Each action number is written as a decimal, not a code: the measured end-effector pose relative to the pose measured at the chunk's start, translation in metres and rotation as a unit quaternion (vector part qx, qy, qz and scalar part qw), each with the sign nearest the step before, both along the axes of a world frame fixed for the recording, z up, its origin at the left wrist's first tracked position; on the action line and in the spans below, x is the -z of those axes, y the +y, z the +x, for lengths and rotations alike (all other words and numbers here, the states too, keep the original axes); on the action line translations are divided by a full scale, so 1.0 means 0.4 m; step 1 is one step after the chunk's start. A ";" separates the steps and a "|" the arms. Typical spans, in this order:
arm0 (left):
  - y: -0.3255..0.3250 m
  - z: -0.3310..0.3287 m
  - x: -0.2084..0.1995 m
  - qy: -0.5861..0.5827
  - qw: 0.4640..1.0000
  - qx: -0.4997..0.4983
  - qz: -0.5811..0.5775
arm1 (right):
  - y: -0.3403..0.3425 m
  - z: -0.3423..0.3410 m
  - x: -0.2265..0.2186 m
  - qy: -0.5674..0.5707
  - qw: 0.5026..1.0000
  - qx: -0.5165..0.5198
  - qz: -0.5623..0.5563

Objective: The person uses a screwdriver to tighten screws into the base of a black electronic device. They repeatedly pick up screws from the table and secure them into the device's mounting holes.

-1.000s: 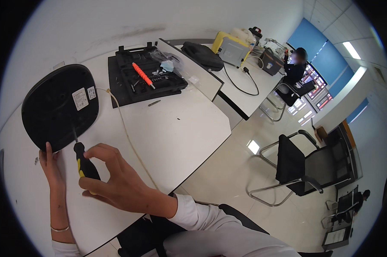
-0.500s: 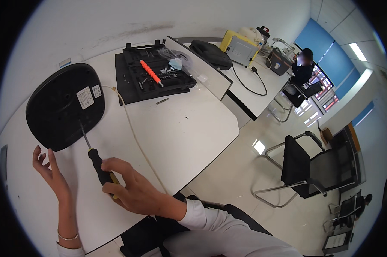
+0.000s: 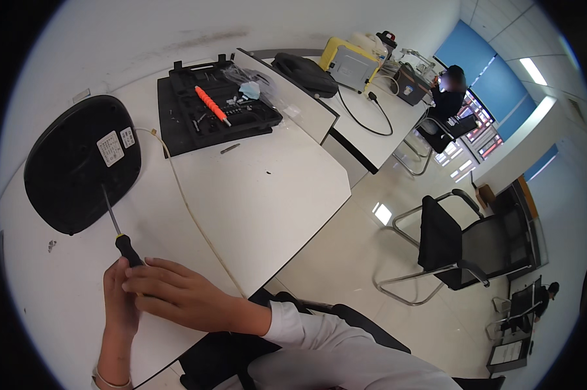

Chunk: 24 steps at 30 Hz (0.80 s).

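A black rounded device [image 3: 79, 162] with pale labels and a thin cream cable [image 3: 189, 201] lies on the white table at the left. The tip of a screwdriver [image 3: 125, 247] with a dark handle rests against its face near the lower right edge. My right hand [image 3: 179, 296] is closed over the lower handle. From the left, my left hand [image 3: 119, 292] is closed about the same handle, its fingers partly behind my right hand. Small metal pieces, likely screws [image 3: 51, 246], lie on the table just below the device.
An open black tool case [image 3: 222, 107] with an orange flexible shaft [image 3: 212, 105] stands at the back. A small bit [image 3: 230, 148] lies before it. Farther right are a yellow-grey case [image 3: 352, 64], a seated person [image 3: 448, 97] and a black chair [image 3: 443, 237].
My left hand has come away from the device's lower edge to the screwdriver handle. Small metal pieces once hidden by that hand now show. The whole view has shifted slightly.
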<state>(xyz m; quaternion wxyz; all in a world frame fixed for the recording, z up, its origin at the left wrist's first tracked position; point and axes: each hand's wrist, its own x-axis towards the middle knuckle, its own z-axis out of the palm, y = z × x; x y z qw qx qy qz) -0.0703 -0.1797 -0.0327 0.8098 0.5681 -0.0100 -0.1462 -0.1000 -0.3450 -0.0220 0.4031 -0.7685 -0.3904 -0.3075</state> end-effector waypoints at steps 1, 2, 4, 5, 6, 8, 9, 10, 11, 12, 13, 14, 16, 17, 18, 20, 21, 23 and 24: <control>-0.004 0.006 -0.015 0.004 0.999 0.033 -0.013 | 0.001 0.001 -0.003 0.007 1.000 0.008 0.000; -0.007 0.008 -0.022 0.008 0.997 0.065 -0.027 | 0.000 -0.002 -0.011 0.017 0.999 0.027 0.010; -0.005 0.008 -0.025 0.013 0.997 0.051 -0.057 | -0.004 -0.008 -0.029 0.036 0.997 0.066 0.031; -0.007 0.006 -0.039 0.008 0.996 0.064 -0.066 | -0.004 -0.001 -0.025 0.023 0.996 0.077 0.033; -0.009 0.003 -0.049 0.003 0.994 0.075 -0.075 | -0.004 -0.004 -0.023 0.047 0.996 0.062 0.037; -0.001 0.009 -0.032 -0.016 0.994 0.075 -0.073 | -0.004 -0.011 -0.018 0.095 0.994 0.033 0.044; -0.021 0.003 -0.034 -0.025 0.997 0.034 -0.070 | -0.005 -0.008 -0.014 0.075 0.995 0.036 0.049; -0.033 0.001 -0.035 -0.034 0.997 -0.008 -0.066 | -0.004 -0.003 -0.008 0.055 0.996 0.041 0.054; -0.027 0.003 -0.034 -0.034 0.997 0.003 -0.076 | -0.005 0.000 -0.005 0.036 0.997 0.045 0.058; -0.013 0.003 -0.033 -0.031 0.996 0.014 -0.084 | -0.005 -0.002 -0.013 0.015 0.997 0.055 0.050; -0.005 0.003 -0.034 -0.029 0.995 0.025 -0.092 | -0.003 -0.004 -0.031 -0.005 0.997 0.066 0.042; -0.005 0.001 -0.039 -0.006 0.991 0.044 -0.125 | -0.003 -0.007 -0.040 -0.025 0.996 0.077 0.034; -0.013 0.001 -0.052 0.034 0.978 0.078 -0.192 | 0.004 -0.006 -0.031 -0.024 0.996 0.084 -0.003; -0.028 -0.008 -0.060 0.062 0.976 0.042 -0.205 | 0.005 -0.009 -0.028 -0.005 0.996 0.084 -0.015; -0.023 -0.005 -0.052 0.064 0.978 0.046 -0.195 | 0.008 -0.010 -0.028 0.012 0.996 0.081 -0.025; -0.007 0.002 -0.027 0.067 0.981 0.054 -0.172 | 0.021 -0.019 -0.033 0.033 0.996 0.083 0.008; -0.007 0.004 -0.035 0.054 0.978 0.087 -0.184 | 0.024 -0.023 -0.035 0.045 0.995 0.086 0.023; -0.030 -0.003 -0.050 0.094 0.981 0.025 -0.170 | 0.024 -0.020 -0.038 0.060 0.993 0.085 0.051; -0.042 -0.006 -0.059 0.114 0.980 -0.006 -0.163 | 0.024 -0.019 -0.039 0.067 0.992 0.086 0.065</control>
